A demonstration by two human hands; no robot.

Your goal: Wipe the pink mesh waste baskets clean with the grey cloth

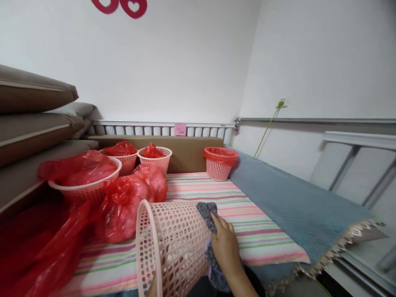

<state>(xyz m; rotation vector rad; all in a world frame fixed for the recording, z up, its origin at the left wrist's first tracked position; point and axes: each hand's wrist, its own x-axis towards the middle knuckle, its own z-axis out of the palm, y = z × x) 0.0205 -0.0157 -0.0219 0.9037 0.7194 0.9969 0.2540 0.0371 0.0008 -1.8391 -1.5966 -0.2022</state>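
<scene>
A pink perforated plastic basket [181,243] lies tipped on its side near the front edge of the striped cloth, its rim facing left. My right hand [225,244] holds a grey cloth [208,212] against the outside of the basket, by its base. Part of my left hand [152,286] shows at the bottom of the basket's rim, low in the view; its fingers are hidden by the basket. Just left of the basket sit knotted red plastic bags [125,206].
Behind stand pink baskets with red bags [89,187] [123,161] [156,161]. A red-lined basket [219,167] stands at the back right. Stacked cushions [34,128] rise at the left. A blue lace-edged cover [287,202] lies right of the striped cloth [256,231].
</scene>
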